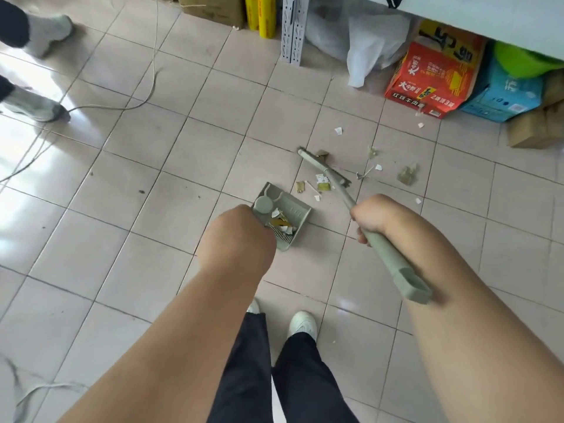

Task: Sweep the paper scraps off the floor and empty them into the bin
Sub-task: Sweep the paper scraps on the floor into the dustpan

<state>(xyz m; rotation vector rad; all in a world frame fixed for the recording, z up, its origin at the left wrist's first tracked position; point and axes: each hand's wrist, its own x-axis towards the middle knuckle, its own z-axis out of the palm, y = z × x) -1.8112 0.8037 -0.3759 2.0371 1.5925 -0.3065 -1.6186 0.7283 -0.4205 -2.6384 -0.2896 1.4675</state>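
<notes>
Below, right-hand fingers (363, 236) grip the broom (351, 203); left hand (236, 232) grips the dustpan (293, 215).

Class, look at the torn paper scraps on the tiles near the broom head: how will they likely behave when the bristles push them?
The paper scraps look thin and crumpled, so probably very light and prone to skittering or scattering. Some lie flat on the glossy floor and may slide under the broom.

Seen from above, the left hand (236, 236) grips a green dustpan (282, 216) holding paper scraps, resting on the tiled floor (137, 209). The right hand (374, 216) grips a green broom (341, 190), its head among more scraps (323, 186) just beyond the pan.
</notes>
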